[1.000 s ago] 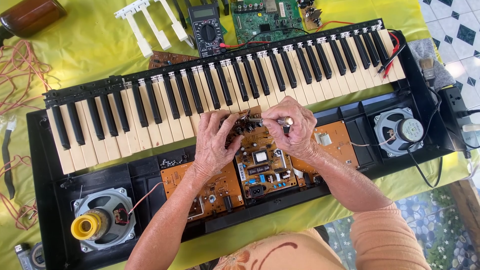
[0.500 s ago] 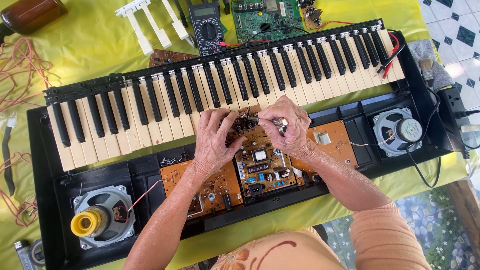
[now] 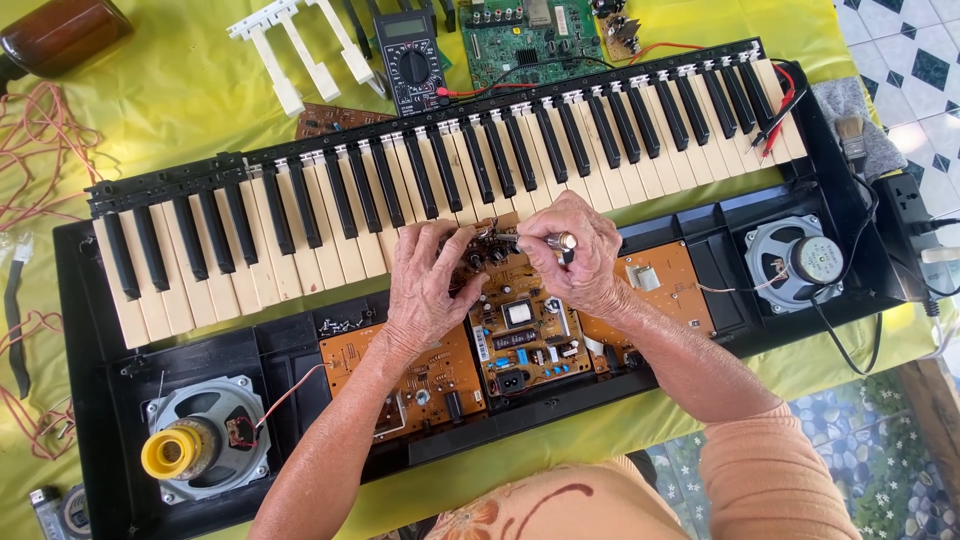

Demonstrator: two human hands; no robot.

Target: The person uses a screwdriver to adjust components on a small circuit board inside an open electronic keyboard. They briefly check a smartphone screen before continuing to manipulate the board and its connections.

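Our right hand [image 3: 580,255] is closed around a slim metal tool [image 3: 545,240], probably a small screwdriver, and its tip points left to the top edge of the middle circuit board [image 3: 520,330]. Our left hand [image 3: 430,290] rests beside it with the fingers curled together on the same edge of the board; we cannot tell if they pinch a small part or only steady it. Both hands nearly touch each other above the dark capacitors there.

To do this step well, we think the tool must stay straight on its point, with the left fingers holding the board quiet, so the tip does not slip onto the near components.

The board lies in the open black case of the electronic keyboard [image 3: 100,400], just below the row of keys [image 3: 330,210], between two orange boards [image 3: 430,375]. A speaker [image 3: 795,262] sits at the right end, another with a yellow roll [image 3: 178,452] on it at the left. Behind the keys lie a multimeter [image 3: 410,60], a green circuit board [image 3: 530,35] and loose white keys [image 3: 300,45] on the yellow cloth [image 3: 170,110].
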